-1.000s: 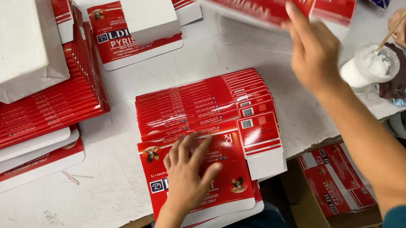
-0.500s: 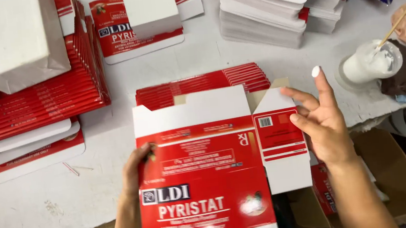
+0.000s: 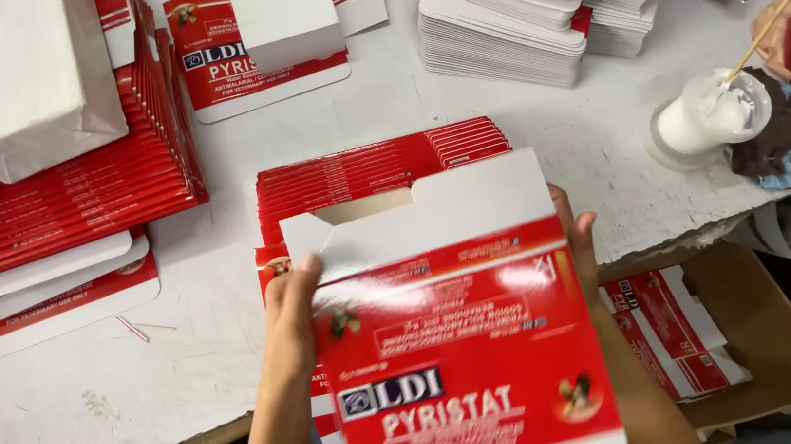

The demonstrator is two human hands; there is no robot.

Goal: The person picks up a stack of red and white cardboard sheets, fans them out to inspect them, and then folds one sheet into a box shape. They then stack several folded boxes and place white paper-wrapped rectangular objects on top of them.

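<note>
You've got the red and white carton (image 3: 462, 342) pinched by its side edges, left hand (image 3: 291, 326) and right hand (image 3: 579, 247) apart, up off the counter (image 3: 91, 401). It looks like light, glossy card that'd crease easily, so grip near the folds. Flat stacks (image 3: 351, 173) lie just beyond your hands, a glue pot (image 3: 703, 116) off right.

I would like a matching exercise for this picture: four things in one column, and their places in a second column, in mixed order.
Things:
1. red and white flat cardboard carton
2. white glue pot with a wooden stick
3. open brown cardboard box
4. white paper-wrapped bundle

Places:
A. top left, on stacked red cartons
B. between the left hand and right hand
C. right side of the white table
D. below the table edge, lower right

Pairs: 1-B, 2-C, 3-D, 4-A
</note>
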